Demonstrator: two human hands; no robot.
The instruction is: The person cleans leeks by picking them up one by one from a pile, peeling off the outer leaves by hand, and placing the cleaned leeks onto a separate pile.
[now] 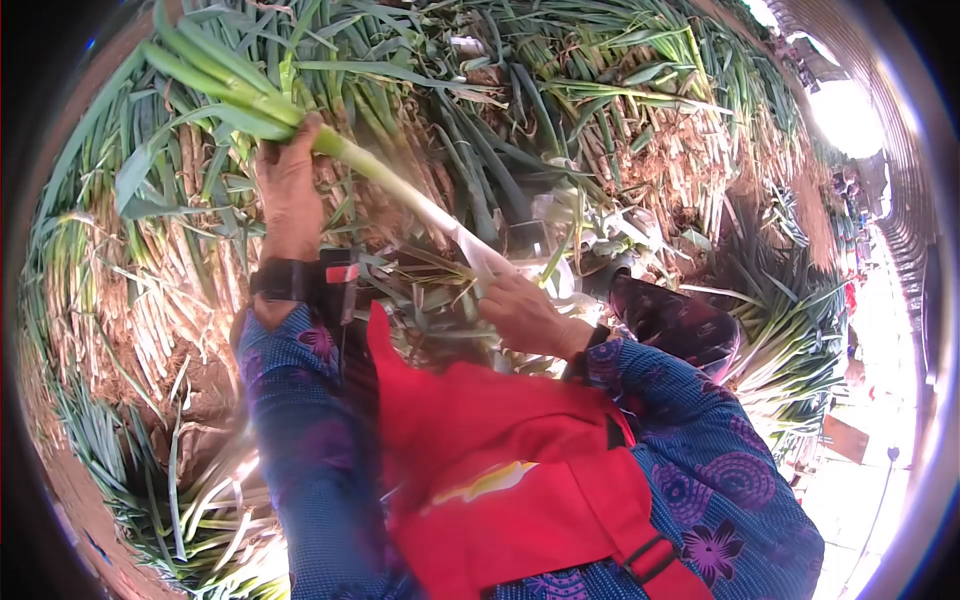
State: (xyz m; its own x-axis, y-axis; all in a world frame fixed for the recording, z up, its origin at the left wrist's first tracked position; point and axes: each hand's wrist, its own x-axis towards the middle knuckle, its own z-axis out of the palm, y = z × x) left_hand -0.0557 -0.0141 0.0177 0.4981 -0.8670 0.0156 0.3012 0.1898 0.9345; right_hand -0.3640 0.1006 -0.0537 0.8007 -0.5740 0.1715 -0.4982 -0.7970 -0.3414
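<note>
- Green at the leaves and pale along the shank, one long leek (400,188) hangs above the loose litter, between the two hands.
- Its long axis slants from leafy top at upper left to white end at lower right.
- The left hand (290,195) is closed around it just below where the leaves fan out.
- The right hand (525,315), nearer the red apron (480,420), has its fingers closed on the white end; the root tip cannot be made out.
- Piled leeks (130,280) lie beyond and beside the left forearm.

Leek piles (685,165) block ahead; stalk (400,190) bars gap between hands (290,190) (532,318).
</note>
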